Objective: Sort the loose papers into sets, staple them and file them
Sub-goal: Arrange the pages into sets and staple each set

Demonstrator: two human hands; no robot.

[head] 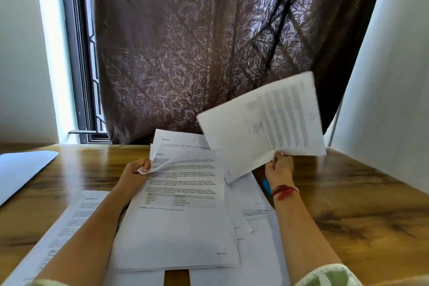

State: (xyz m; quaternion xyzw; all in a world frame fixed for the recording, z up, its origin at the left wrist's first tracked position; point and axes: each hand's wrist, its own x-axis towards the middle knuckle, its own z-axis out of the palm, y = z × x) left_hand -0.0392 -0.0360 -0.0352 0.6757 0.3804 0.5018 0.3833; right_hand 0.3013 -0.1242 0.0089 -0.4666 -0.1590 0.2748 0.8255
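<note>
A loose pile of printed papers (181, 220) lies on the wooden table in front of me. My left hand (137, 172) pinches the curled top-left corner of the uppermost sheet in the pile. My right hand (279, 166) holds a blurred printed sheet (262, 123) by its lower edge, lifted off the table and tilted toward the right. More sheets (176, 144) stick out behind the pile. Another printed page (69, 220) lies at the left under my forearm. A blue object (267, 187), mostly hidden, peeks out beside my right wrist.
A pale flat folder or sheet (21, 169) rests at the table's far left. A brown patterned curtain (197, 53) hangs behind the table, with a window (79, 53) to its left and a white wall (390, 76) to the right. Bare wood (359, 204) shows on the right.
</note>
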